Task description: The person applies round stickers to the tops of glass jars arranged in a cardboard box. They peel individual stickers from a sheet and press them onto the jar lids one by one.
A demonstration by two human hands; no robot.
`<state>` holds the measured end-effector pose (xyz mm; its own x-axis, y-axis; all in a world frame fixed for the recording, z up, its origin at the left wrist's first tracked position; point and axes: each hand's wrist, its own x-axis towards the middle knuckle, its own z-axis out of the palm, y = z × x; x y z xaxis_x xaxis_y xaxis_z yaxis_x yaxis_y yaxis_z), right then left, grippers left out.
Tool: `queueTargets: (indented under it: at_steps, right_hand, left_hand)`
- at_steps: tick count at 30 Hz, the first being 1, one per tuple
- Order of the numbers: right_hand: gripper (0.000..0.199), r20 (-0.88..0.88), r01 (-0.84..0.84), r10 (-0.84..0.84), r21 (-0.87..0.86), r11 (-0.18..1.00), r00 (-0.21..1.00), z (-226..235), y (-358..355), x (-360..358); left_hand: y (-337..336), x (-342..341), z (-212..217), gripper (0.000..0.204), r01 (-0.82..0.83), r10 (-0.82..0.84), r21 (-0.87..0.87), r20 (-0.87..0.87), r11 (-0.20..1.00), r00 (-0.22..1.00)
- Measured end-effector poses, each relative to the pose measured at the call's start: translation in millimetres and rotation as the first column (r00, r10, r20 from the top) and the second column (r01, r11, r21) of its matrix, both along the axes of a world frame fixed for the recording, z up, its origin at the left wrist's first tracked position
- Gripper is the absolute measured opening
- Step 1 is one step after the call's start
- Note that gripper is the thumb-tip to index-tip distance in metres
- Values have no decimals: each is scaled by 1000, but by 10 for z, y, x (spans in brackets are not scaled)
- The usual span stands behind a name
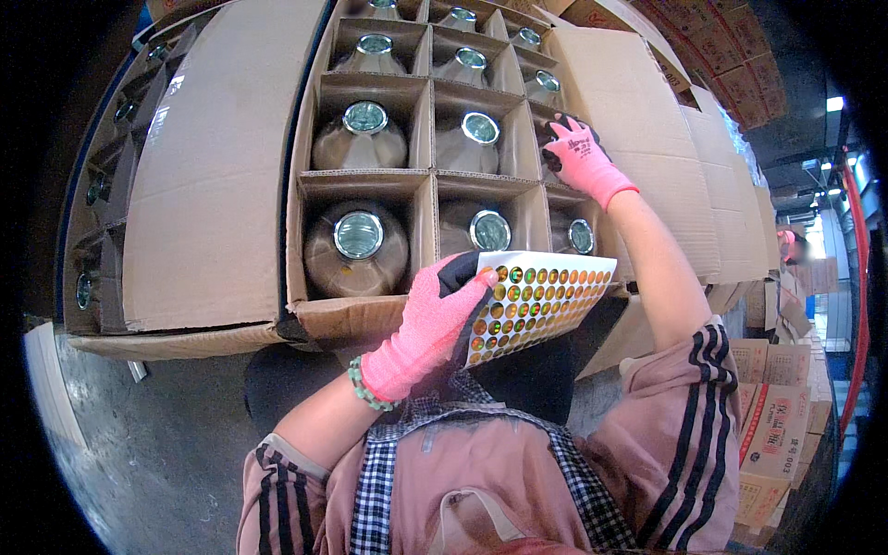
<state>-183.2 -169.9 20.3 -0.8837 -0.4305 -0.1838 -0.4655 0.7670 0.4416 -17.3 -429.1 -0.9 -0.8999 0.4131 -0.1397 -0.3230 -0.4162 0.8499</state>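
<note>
Pink-gloved, the left hand [430, 319] pinches a white sheet of round gold stickers [541, 301], which extends to its right. Just beyond stands a brown cardboard box [361, 317], its divided cells holding clear glass bottles [358, 264]. Farther right, the pink-and-black-gloved right hand [581, 159] reaches into a cell; whether it grasps anything cannot be told. Grey floor [176, 435] lies left of the left hand; brown printed cartons [777, 416] stand well right of both.
</note>
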Motion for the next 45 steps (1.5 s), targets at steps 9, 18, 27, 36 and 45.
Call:
queueTargets:
  at_steps: [9, 18, 27, 36, 45]
  right_hand:
    - [27, -163, 31, -50, -121, 992, 985, -63, 4, 42]
    - [35, -274, -15, -319, -779, 627, 907, 360, -105, 238]
    - [29, 614, 619, -180, -785, -29, 769, 673, -365, 1721]
    - [20, 481, 401, -369, -874, -276, 795, 591, -310, 2028]
    - [33, 518, 511, 43, -821, -254, 854, 930, -675, 1973]
  left_hand:
    - [46, 29, -95, 25, -18, 17, 29, 7, 999, 1000]
    - [-46, 56, 59, 25, -88, 76, 95, 122, 992, 990]
    - [-170, -11, 145, 25, -96, 89, 87, 77, 992, 993]
    - [-258, -109, 225, 22, -81, 69, -103, -118, 991, 991]
    - [-298, -134, 191, 19, -70, 42, -150, -187, 986, 981]
